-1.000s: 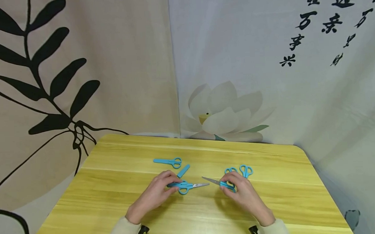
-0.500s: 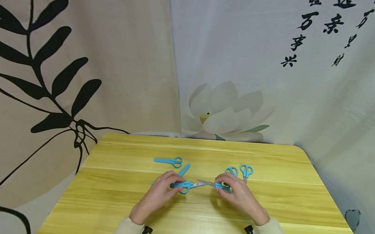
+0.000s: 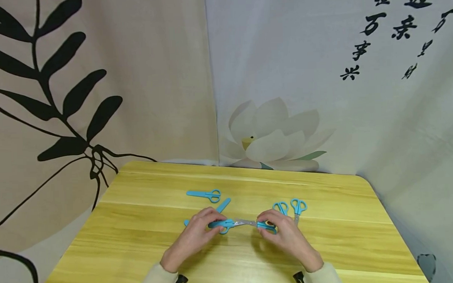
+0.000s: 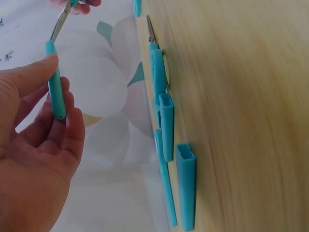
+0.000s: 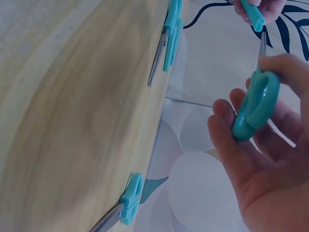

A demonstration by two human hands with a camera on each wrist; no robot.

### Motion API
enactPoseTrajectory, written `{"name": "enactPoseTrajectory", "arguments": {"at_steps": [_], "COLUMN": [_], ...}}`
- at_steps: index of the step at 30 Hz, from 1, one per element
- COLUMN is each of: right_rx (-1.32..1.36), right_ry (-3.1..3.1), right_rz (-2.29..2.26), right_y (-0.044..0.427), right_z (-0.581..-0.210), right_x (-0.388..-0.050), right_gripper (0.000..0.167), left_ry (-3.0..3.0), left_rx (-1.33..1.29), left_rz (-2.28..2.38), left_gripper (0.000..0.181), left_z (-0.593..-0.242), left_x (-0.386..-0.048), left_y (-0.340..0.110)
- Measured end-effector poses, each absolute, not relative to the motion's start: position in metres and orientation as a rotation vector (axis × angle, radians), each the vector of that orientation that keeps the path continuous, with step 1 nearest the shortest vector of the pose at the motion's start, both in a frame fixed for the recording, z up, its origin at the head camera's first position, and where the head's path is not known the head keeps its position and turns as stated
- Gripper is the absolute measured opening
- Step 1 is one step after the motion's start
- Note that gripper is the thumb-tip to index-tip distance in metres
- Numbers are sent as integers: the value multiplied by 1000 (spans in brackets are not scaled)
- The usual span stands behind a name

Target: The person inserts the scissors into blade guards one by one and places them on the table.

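My left hand pinches a hollow blue sheath between thumb and fingers. In my right hand are blue-handled scissors, gripped at the handle, their blades directed left. The blade tip is at the sheath's open mouth; whether it is inside, I cannot tell. Another pair of scissors lies unsheathed beneath my left hand, its blades to the right. Two loose sheaths lie beside that hand, one behind it and one mostly hidden on its left.
Farther back on the wooden table is a sheathed pair of scissors. Behind my right hand lie two more scissors, one partly covered and one with blades toward me. A printed curtain hangs beyond the table.
My right hand has moved left with its scissors, and my left hand slightly right. The gap between the held blade and the sheath has closed up.
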State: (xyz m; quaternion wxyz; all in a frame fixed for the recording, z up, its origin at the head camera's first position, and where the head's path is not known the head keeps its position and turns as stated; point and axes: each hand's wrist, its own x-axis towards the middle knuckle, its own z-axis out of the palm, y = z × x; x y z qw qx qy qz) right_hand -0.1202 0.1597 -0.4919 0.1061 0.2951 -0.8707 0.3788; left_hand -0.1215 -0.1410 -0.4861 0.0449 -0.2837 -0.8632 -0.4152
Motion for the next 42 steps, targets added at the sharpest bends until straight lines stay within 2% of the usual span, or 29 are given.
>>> {"name": "enactPoseTrajectory", "arguments": {"at_steps": [23, 32, 42], "right_rx": [876, 849, 861], "right_ry": [-2581, -2604, -2578], "right_rz": [878, 771, 718], "right_y": [155, 151, 146], "right_z": [-486, -480, -477], "right_x": [-120, -119, -119], "right_gripper": [19, 22, 28], "left_ry": [-2601, -2575, -2560], "left_rx": [-838, -774, -845], "left_rz": [-1185, -1137, -1086], "left_gripper": [23, 23, 20], "left_z": [-483, -485, -486], "left_x": [-121, -121, -122], "left_y": [-135, -128, -125]}}
